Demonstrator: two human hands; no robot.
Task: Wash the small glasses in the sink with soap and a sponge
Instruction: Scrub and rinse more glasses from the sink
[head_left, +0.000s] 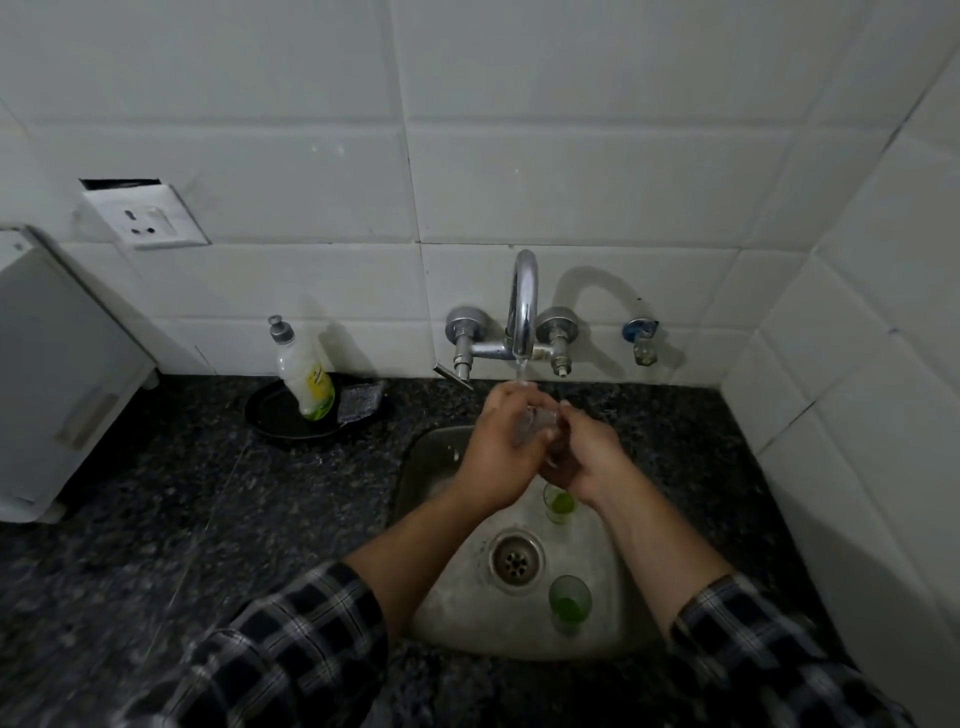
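Bottom of frame: two forearms in black-and-white checked sleeves (291, 649) reach over a small stainless steel sink (602, 551) set into a dark speckled granite countertop (156, 493). In the lower part of the basin, just right of the round metal drain (518, 558), stands a small glass with green residue (570, 603). A second green-stained small glass (560, 503) stands above the drain, close under the right wrist.

At centre frame the left hand (493, 457) curls round a small clear glass (540, 421) from the left. The right hand (587, 462) closes on it from the right with fingers bent; blur hides whether they sit on the rim or the side. The glass is held over the far end of the basin, directly beneath a thin stream of water (521, 371) from the curved chrome tap (523, 306) on the white tiled wall. No sponge shows in either hand.

Further back, left of centre, a translucent soap bottle of yellow-green liquid (304, 374) leans in a shallow black dish (275, 415) beside a grey scouring pad (358, 400). A white wall socket (150, 218) sits upper left.

The step appears to be wetting or rinsing one glass. The two stained glasses look unwashed. The next move likely calls for a firm hold on wet glass, then a reach left for pad and soap.
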